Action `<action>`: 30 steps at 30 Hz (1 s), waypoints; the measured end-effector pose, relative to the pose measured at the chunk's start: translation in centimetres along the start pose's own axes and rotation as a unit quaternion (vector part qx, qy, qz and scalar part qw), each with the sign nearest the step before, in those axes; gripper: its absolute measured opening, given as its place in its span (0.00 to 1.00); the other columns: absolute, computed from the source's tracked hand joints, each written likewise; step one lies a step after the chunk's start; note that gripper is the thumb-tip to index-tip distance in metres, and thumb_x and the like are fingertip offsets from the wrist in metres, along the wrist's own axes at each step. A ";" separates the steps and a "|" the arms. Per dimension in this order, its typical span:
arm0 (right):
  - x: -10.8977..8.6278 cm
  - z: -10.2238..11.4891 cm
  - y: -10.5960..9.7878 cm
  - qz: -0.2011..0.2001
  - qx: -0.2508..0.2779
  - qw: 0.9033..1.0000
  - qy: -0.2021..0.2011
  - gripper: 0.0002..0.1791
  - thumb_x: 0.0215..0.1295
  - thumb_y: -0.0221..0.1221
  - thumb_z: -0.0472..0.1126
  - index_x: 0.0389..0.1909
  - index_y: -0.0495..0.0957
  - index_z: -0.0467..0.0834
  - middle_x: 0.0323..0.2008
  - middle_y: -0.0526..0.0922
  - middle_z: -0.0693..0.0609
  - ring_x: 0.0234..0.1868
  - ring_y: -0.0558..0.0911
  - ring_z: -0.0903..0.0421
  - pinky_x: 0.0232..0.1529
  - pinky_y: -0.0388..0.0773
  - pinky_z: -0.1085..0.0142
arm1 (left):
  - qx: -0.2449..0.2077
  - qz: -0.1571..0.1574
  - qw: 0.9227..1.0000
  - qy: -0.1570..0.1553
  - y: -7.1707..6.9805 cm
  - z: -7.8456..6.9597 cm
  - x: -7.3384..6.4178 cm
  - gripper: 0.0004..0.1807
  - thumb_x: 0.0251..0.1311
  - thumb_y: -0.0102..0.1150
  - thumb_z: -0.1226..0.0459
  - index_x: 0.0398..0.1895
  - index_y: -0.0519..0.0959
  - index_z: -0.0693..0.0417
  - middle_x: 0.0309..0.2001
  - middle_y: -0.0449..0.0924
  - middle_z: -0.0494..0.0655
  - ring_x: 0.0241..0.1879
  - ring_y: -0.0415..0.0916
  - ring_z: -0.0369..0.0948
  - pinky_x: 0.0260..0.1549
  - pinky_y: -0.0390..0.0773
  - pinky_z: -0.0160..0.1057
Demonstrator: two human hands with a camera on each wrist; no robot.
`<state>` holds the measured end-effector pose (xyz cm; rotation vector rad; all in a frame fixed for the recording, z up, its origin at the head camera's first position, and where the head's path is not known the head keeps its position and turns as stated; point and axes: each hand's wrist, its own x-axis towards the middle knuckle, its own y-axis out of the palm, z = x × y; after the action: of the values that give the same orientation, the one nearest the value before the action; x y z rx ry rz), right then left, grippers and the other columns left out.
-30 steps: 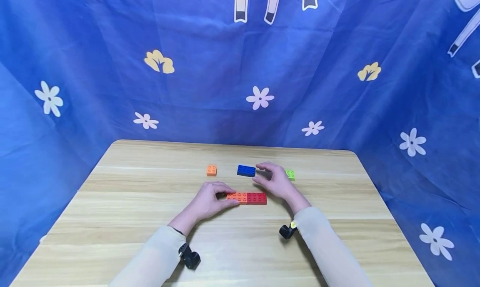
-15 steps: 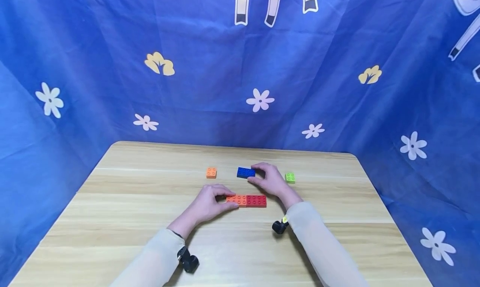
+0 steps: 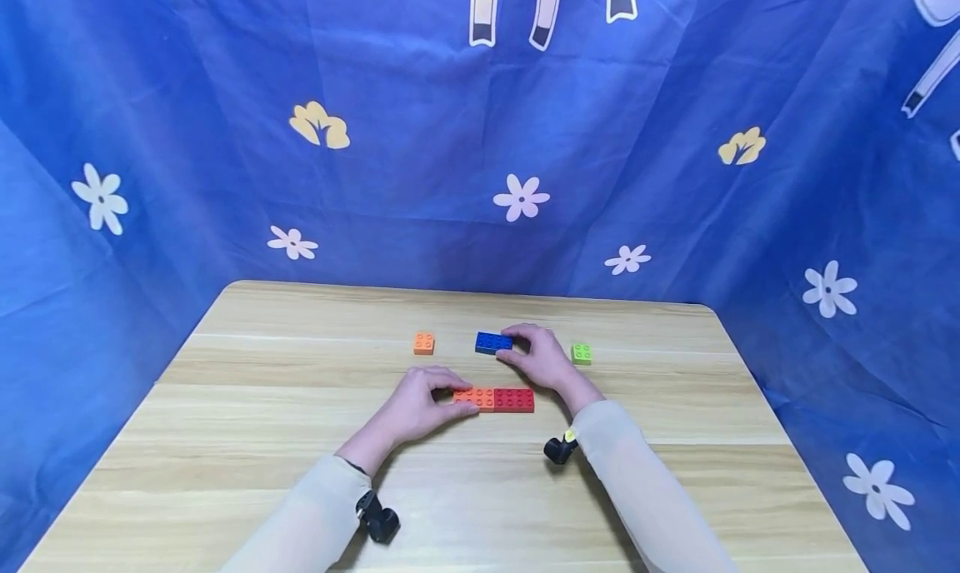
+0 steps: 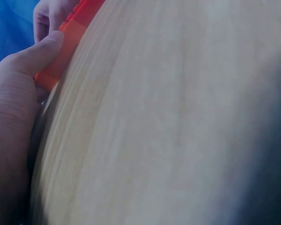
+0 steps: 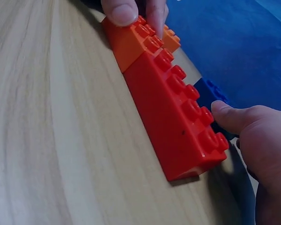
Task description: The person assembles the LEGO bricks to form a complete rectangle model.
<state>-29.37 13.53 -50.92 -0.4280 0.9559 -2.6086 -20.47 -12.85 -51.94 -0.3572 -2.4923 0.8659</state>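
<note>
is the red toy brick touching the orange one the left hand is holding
Touching: the right wrist view shows the red toy brick butted end to end against the long orange toy brick, without a gap.

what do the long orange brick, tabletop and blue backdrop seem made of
Long orange brick: probably hard plastic, smooth, faintly glossy, with moulded studs. Tabletop: wood or laminate, satin; streaked grain shows. Blue backdrop: likely fabric, mostly matte, with soft folds.

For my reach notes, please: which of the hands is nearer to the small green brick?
Right. The right hand, pinching the blue brick, is just left of the small green brick; the left hand is much farther left, gripping the long orange brick.
</note>
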 end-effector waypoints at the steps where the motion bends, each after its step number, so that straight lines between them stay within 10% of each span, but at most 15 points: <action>1: 0.0 0.1 -0.1 -0.002 0.003 1.000 0.002 0.24 0.68 0.73 0.45 0.62 0.84 0.40 0.60 0.84 0.45 0.64 0.80 0.46 0.71 0.69 0.52 | -0.001 0.001 1.000 -0.002 0.0 0.0 0.0 0.20 0.55 0.83 0.50 0.47 0.92 0.48 0.43 0.89 0.34 0.46 0.85 0.37 0.52 0.82 0.46; 12: -0.6 1.3 -1.2 -0.006 0.057 0.998 0.019 0.24 0.69 0.72 0.41 0.64 0.82 0.40 0.53 0.87 0.46 0.52 0.86 0.51 0.59 0.81 0.57 | 0.000 0.007 1.000 -0.018 -0.3 -0.2 -0.1 0.21 0.56 0.81 0.47 0.48 0.92 0.47 0.45 0.89 0.35 0.50 0.85 0.40 0.57 0.80 0.48; 30: -2.6 2.9 -3.2 -0.001 0.093 0.996 -0.004 0.27 0.69 0.72 0.45 0.65 0.82 0.39 0.60 0.85 0.51 0.62 0.82 0.45 0.64 0.78 0.51 | 0.003 0.013 1.000 -0.022 0.0 0.2 0.2 0.22 0.54 0.81 0.46 0.48 0.92 0.45 0.46 0.89 0.36 0.50 0.84 0.38 0.59 0.80 0.45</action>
<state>-26.54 15.21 -47.11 -0.3904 0.7007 -2.6643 -20.71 -12.90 -52.01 -0.3730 -2.5301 0.8996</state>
